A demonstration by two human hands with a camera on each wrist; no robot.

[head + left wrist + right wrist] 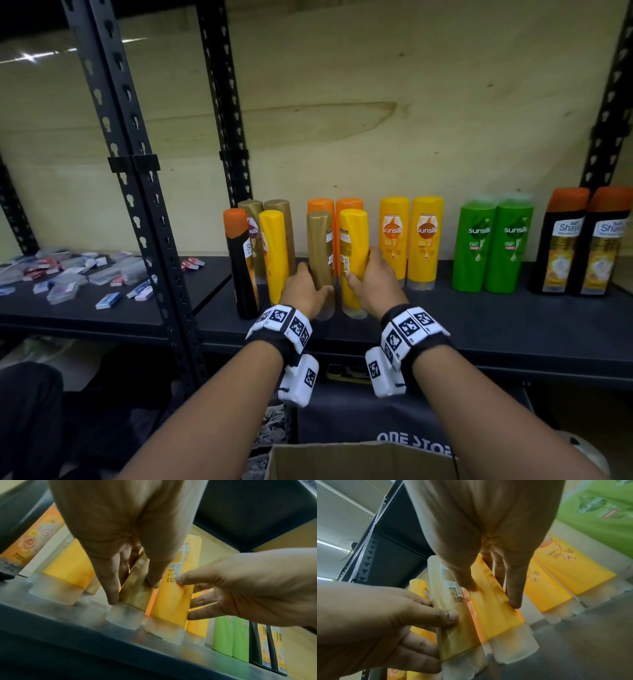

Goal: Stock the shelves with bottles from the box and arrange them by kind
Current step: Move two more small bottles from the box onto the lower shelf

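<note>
From the head camera, the left hand (303,291) has its fingers curled round a gold bottle (320,253) and the right hand (371,286) grips a yellow bottle (352,253); both bottles stand upright, cap-down and side by side, near the front edge of the dark shelf (479,318). Just behind them stand two orange bottles (321,205). To the left are a black bottle with an orange top (239,263), another yellow bottle (274,253) and two more gold ones behind. To the right, in pairs, stand two yellow Sunsilk bottles (409,240), two green Sunsilk bottles (491,246) and two black bottles with orange tops (579,243). An open cardboard box (359,459) sits low in front, below the shelf. Small packets (68,274) lie scattered on the neighbouring shelf at left. In the left wrist view, the left hand (120,527) wraps the gold bottle (135,595) with thumb and fingers on opposite sides, while the right hand (248,585) pinches the yellow bottle (171,595) beside it. In the right wrist view, the right hand (479,520) clasps the yellow bottle (494,609), and the left hand (373,626) holds the gold bottle (453,628), the two bottles touching.
</note>
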